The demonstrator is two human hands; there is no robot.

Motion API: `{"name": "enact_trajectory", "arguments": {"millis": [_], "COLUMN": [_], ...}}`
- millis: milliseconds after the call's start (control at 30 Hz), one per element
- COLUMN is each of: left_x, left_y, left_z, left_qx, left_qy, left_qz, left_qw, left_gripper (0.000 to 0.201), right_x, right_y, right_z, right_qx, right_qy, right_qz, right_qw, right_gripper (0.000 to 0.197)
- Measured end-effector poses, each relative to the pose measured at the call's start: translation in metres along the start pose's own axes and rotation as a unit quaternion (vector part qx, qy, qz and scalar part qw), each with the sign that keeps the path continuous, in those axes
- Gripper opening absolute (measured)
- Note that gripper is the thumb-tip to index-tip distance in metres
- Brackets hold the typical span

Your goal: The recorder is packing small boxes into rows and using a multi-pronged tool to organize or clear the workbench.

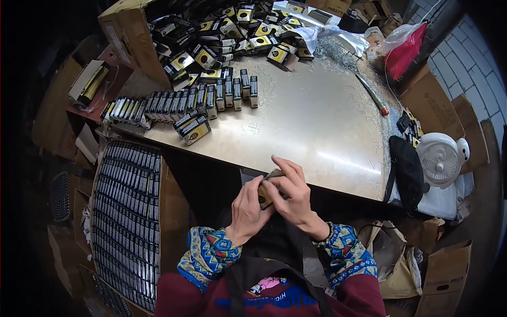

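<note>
Just in front of the table's near edge, both hands meet at a small black and yellow box (262,200). My left hand (245,211) wraps around its left side, thumb near the top. My right hand (292,199) grips the upper and right side with thumb and fingers, one finger raised. A greyish flap shows at the box's upper end, partly covered by my fingers. On the table ahead to the left, similar small boxes (182,103) stand upright in a row. Two more boxes (193,130) lie in front of that row.
Loose small boxes (232,34) heap up at the back, beside an open carton (129,42). Left of me a large carton holds packed rows of boxes (127,211). A white fan (439,161) and black cloth (406,171) sit right. Clear plastic bits litter the tabletop (311,121).
</note>
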State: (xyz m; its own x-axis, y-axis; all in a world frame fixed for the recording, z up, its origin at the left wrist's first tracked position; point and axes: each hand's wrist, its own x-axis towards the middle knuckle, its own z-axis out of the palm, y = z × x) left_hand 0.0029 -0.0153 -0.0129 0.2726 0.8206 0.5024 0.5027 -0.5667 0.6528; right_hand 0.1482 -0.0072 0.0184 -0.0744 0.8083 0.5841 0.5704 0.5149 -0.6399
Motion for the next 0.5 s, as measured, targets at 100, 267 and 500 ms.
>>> {"name": "enact_trajectory", "arguments": {"millis": [100, 267, 500], "left_x": [-0.001, 0.003, 0.010], "left_y": [-0.004, -0.003, 0.003], "left_z": [-0.003, -0.005, -0.005], "left_qx": [-0.019, -0.100, -0.123], "left_qy": [-0.010, -0.004, -0.009], "left_qz": [-0.075, -0.171, -0.159], "left_qw": [0.997, 0.980, 0.979], "left_gripper": [0.073, 0.079, 0.082], "right_x": [0.004, -0.007, -0.007], "right_y": [0.003, 0.007, 0.002], "right_z": [-0.004, -0.014, -0.015], "right_qx": [-0.014, 0.138, 0.281], "right_qy": [-0.026, 0.018, -0.030], "right_qz": [0.069, 0.114, 0.298], "right_qw": [0.997, 0.984, 0.912], "right_gripper": [0.013, 0.016, 0.023]}}
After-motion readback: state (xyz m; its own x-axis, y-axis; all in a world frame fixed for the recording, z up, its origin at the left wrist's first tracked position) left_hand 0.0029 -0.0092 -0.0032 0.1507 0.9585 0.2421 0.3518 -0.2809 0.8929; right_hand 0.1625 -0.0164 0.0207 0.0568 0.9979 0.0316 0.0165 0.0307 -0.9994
